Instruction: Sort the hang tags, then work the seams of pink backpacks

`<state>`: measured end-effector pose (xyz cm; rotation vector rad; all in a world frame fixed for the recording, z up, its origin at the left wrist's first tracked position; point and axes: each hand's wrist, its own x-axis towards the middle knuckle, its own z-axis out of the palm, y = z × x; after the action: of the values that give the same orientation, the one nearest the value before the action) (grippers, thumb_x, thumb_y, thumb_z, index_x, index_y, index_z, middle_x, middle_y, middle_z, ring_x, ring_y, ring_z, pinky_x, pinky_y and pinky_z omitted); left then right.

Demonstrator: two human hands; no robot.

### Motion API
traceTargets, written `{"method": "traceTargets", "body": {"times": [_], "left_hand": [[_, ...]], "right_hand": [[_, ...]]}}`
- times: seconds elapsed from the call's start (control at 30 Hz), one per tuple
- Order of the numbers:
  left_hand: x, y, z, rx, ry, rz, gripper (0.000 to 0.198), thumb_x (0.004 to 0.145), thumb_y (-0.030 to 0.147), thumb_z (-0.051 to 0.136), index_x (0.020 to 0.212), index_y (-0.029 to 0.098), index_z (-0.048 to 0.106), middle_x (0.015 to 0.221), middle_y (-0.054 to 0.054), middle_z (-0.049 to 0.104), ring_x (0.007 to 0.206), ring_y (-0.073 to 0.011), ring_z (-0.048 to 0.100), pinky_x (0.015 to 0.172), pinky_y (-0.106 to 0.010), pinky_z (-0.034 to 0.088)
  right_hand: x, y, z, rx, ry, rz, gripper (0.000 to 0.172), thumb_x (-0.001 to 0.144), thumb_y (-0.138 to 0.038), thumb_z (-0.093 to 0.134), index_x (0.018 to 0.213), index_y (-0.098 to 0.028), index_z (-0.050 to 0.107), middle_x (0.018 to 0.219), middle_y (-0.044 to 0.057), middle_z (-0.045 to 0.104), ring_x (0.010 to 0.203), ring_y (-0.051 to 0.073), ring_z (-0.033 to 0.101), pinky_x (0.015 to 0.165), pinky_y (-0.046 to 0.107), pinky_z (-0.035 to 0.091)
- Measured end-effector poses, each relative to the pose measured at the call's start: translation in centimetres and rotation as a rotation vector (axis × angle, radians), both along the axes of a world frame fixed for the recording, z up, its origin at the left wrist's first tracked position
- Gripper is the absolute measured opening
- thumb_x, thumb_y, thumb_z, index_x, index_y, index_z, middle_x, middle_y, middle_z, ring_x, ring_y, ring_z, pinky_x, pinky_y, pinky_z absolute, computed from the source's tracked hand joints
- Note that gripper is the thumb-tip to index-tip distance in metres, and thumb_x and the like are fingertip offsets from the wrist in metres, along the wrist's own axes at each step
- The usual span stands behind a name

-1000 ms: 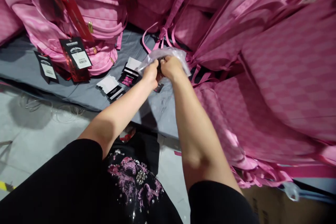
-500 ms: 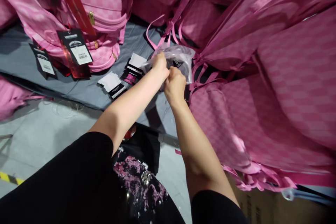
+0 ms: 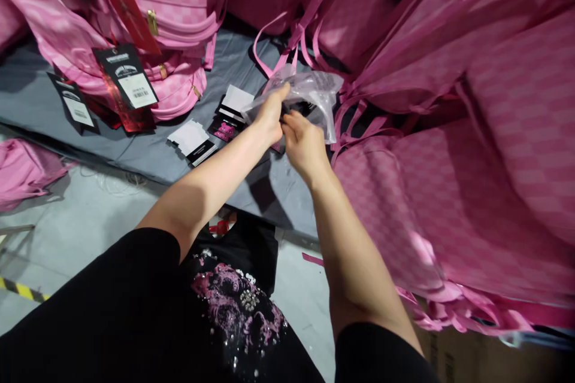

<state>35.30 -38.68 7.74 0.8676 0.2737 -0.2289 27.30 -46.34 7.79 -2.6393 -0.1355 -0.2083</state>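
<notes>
A clear plastic bag [image 3: 321, 87] lies crumpled on the grey cloth of the table, with dark items partly showing inside it. My left hand [image 3: 272, 112] is closed on the bag's near left side, its thumb up along the plastic. Close beside it, my right hand [image 3: 304, 140] has its fingers curled in a pinch at the bag's opening; what sits between the fingertips is too small and shaded to name. Left of the hands lie black-and-white cards [image 3: 192, 139] and a card with a pink design [image 3: 224, 130].
Pink checkered backpacks [image 3: 404, 191] crowd the right and back. At the left stands another pink backpack [image 3: 175, 42] with black hang tags [image 3: 128, 78] and a red tag [image 3: 123, 0]. The grey-covered table [image 3: 148, 155] ends at a front edge above the floor. A pink strip [image 3: 313, 259] lies below.
My right hand has shifted slightly right, its fingers now looser and a little apart from the left hand. The bag is spread somewhat wider to the right. The camera view has moved slightly.
</notes>
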Motion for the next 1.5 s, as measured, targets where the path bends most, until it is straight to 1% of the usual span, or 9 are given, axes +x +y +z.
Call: {"method": "traceTargets", "body": {"times": [0.17,0.3,0.4,0.53,0.8,0.97,1.17,1.3,1.5], "left_hand": [[0.1,1.2,2.0,0.112,0.126,-0.289,0.029,0.105,0.031,0.040,0.115,0.010,0.058,0.120,-0.012,0.065,0.125,-0.0285,0.061,0.098,-0.049,0.050],[-1.6,3.3,3.5,0.522,-0.021,-0.486,0.025,0.100,0.029,0.052,0.116,0.012,0.061,0.125,-0.014,0.067,0.123,-0.0300,0.061,0.103,-0.052,0.048],[-2.7,5.3,3.4,0.690,-0.083,-0.469,0.024,0.098,0.034,0.055,0.106,0.013,0.065,0.113,-0.010,0.071,0.105,-0.0225,0.068,0.090,-0.037,0.054],[-4.5,8.0,1.6,0.791,-0.124,-0.377,0.019,0.096,0.029,0.056,0.090,0.014,0.065,0.091,-0.005,0.073,0.074,-0.0104,0.066,0.066,-0.019,0.049],[-9.3,10.5,-4.6,0.858,-0.349,-0.160,0.011,0.089,0.021,0.059,0.090,0.016,0.068,0.084,-0.002,0.074,0.070,-0.0102,0.066,0.066,-0.021,0.049],[-9.5,10.0,-5.3,0.895,-0.398,-0.136,0.012,0.088,0.018,0.059,0.092,0.017,0.071,0.089,-0.003,0.076,0.081,-0.0140,0.070,0.077,-0.025,0.053],[-9.8,9.6,-6.1,0.842,-0.351,-0.115,0.013,0.087,0.015,0.058,0.091,0.017,0.071,0.091,-0.004,0.076,0.083,-0.0149,0.070,0.080,-0.027,0.053],[-10.4,9.7,-6.9,0.728,-0.263,-0.098,0.012,0.087,0.019,0.060,0.091,0.017,0.071,0.089,-0.004,0.074,0.079,-0.0146,0.068,0.076,-0.027,0.053],[-11.2,9.4,-7.0,0.502,-0.203,-0.195,0.035,0.071,0.017,0.079,0.103,0.016,0.068,0.091,-0.003,0.072,0.080,-0.0126,0.067,0.076,-0.025,0.052]], "right_hand": [[-6.2,-0.4,-3.2,-0.225,0.106,-0.200,0.039,0.098,-0.020,0.037,0.123,-0.010,0.065,0.125,0.020,0.068,0.110,0.031,0.062,0.096,0.042,0.049],[-3.1,-1.4,-6.6,-0.341,0.169,-0.046,0.038,0.095,-0.022,0.047,0.126,-0.007,0.064,0.129,0.023,0.066,0.120,0.034,0.057,0.103,0.046,0.046],[-0.1,-1.5,-8.1,-0.325,0.094,0.049,0.043,0.094,-0.024,0.051,0.134,-0.009,0.059,0.134,0.022,0.064,0.128,0.035,0.054,0.108,0.050,0.044],[0.0,-1.7,-9.0,-0.320,0.102,0.074,0.052,0.094,-0.029,0.054,0.142,-0.006,0.052,0.140,0.025,0.058,0.129,0.035,0.054,0.107,0.048,0.045],[-3.2,-0.3,-8.0,-0.378,0.112,0.107,0.050,0.097,-0.030,0.051,0.143,-0.009,0.050,0.137,0.022,0.060,0.124,0.034,0.053,0.108,0.046,0.041],[-1.3,3.6,-7.6,-0.351,0.216,-0.105,0.040,0.099,-0.036,0.049,0.126,-0.008,0.058,0.118,0.025,0.067,0.114,0.037,0.059,0.095,0.045,0.048],[-2.7,2.8,-7.1,-0.338,0.209,-0.038,0.037,0.095,-0.007,0.036,0.121,-0.011,0.062,0.109,0.022,0.071,0.103,0.031,0.065,0.083,0.038,0.051],[-5.4,0.8,-6.5,-0.167,0.169,-0.053,0.035,0.095,-0.015,0.042,0.122,-0.014,0.064,0.098,0.015,0.076,0.088,0.026,0.070,0.079,0.035,0.052],[-8.3,1.9,-5.7,0.476,0.023,-0.231,0.025,0.084,-0.032,0.057,0.101,-0.017,0.068,0.087,0.007,0.075,0.077,0.022,0.068,0.074,0.033,0.052]]}}
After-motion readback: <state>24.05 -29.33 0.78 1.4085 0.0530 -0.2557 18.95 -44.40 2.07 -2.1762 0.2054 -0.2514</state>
